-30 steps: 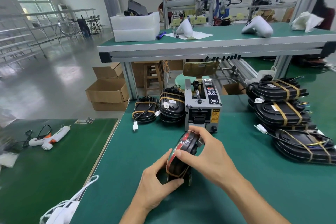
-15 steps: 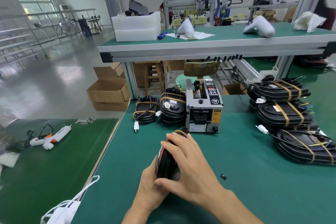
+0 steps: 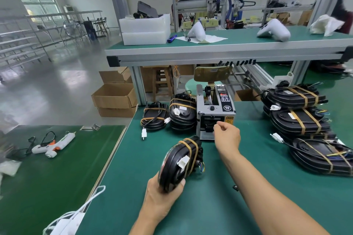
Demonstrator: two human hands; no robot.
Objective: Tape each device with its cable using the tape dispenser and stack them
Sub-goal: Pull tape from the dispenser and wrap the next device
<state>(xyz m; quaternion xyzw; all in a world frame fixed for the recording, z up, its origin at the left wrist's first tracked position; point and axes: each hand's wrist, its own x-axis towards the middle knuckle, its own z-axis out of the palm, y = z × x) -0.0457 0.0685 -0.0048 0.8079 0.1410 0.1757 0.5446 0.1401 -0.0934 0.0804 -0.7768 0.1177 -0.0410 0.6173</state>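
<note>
The left hand (image 3: 162, 194) grips the near end of a taped black device (image 3: 179, 164), thumb across its lower edge, holding it tilted just in front of the tape dispenser (image 3: 214, 112). The right arm stretches forward, and the right hand (image 3: 227, 135), fingers curled with fingertips pinched, sits at the dispenser's front opening.

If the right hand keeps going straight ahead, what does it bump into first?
The right hand points at the tape dispenser, so it would probably meet the dispenser's front slot first. It looks almost there, though depth is hard to judge.
</note>
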